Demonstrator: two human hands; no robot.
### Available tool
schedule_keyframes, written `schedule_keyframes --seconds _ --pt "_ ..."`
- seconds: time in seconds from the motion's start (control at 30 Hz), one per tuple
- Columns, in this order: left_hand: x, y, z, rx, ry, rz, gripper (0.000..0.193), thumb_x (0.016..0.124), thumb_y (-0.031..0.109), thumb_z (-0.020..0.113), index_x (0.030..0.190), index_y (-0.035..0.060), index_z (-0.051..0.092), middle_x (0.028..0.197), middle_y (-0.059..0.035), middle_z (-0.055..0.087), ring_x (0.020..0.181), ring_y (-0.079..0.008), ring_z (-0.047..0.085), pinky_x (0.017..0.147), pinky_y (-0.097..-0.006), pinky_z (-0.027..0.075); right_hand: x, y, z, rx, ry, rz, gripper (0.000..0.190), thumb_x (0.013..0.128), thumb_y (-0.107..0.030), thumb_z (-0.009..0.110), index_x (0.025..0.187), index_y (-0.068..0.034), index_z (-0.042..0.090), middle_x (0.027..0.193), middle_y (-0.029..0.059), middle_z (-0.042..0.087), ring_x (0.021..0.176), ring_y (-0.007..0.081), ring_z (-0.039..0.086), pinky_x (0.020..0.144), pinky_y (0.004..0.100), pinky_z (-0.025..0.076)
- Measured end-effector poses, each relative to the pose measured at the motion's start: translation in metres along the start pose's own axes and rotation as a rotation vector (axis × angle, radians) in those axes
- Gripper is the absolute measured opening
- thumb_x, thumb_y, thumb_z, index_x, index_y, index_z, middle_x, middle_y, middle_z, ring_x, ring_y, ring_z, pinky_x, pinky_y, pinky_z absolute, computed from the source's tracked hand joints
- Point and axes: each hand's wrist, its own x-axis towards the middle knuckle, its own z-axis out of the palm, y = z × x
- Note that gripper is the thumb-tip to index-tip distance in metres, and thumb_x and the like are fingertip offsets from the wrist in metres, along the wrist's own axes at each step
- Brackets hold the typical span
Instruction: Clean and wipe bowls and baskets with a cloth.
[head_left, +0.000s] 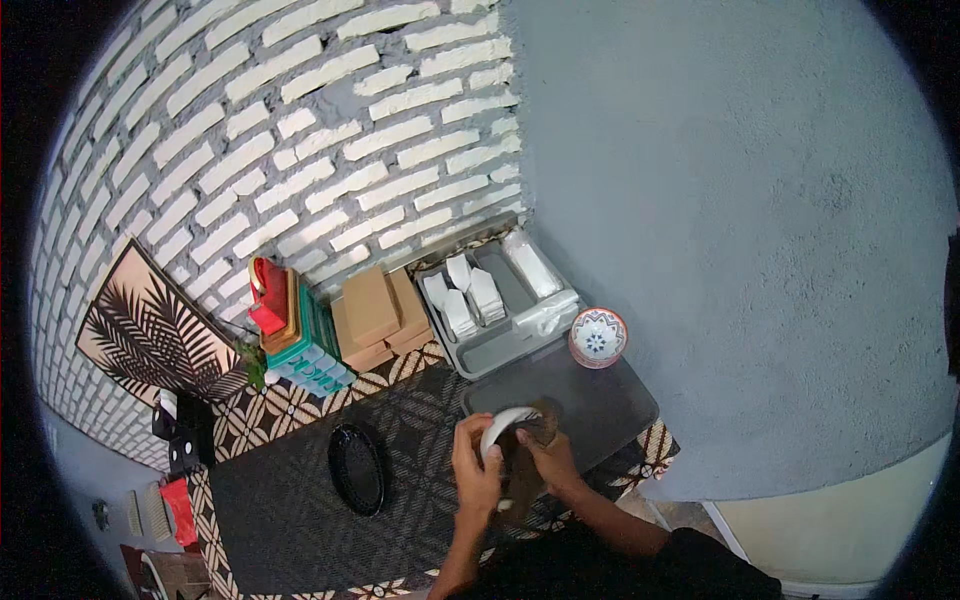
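My left hand (476, 469) grips the side of a white bowl or dish (501, 427), which is tilted so that mainly its curved rim shows. My right hand (553, 455) is at the other side of it, with a brown cloth-like piece (523, 484) hanging between the hands. That piece is blurred, and how the right fingers hold it is hard to make out. Beneath and beyond the hands lies a dark grey tray (540, 382). On the tray's far right corner stands a patterned bowl (598, 337) with an orange-red rim.
A black oval dish (356, 470) sits on the dark mat (285, 517) to the left. Along the brick wall are a teal drawer unit (313, 345), cardboard boxes (371, 307) and a grey tray (480, 364) holding white folded packets (484, 296). A grey wall (720, 262) bounds the right.
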Motion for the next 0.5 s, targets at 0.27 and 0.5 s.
schedule_keyframes --seconds 0.27,0.5 --pt "-0.004 0.02 0.022 0.286 -0.434 0.095 0.035 0.086 0.026 0.061 0.114 0.0043 0.061 0.116 -0.0179 0.058 0.104 -0.0354 0.058 0.087 -0.0389 0.047 -0.001 -0.007 -0.007 0.178 0.164 -0.579 0.032 0.088 -0.023 0.057 0.106 0.003 0.058 0.099 0.0138 0.062 0.089 0.0222 0.06 0.079 0.0376 0.047" --pt "0.005 -0.058 0.034 -0.076 0.114 -0.143 0.062 0.099 0.048 0.027 0.109 -0.0047 0.058 0.113 -0.0166 0.06 0.104 -0.0273 0.058 0.087 -0.0395 0.046 -0.002 -0.024 -0.009 -0.178 -0.268 0.13 0.047 0.087 -0.028 0.064 0.124 -0.001 0.05 0.116 0.0117 0.057 0.104 0.0177 0.054 0.088 0.0331 0.044"
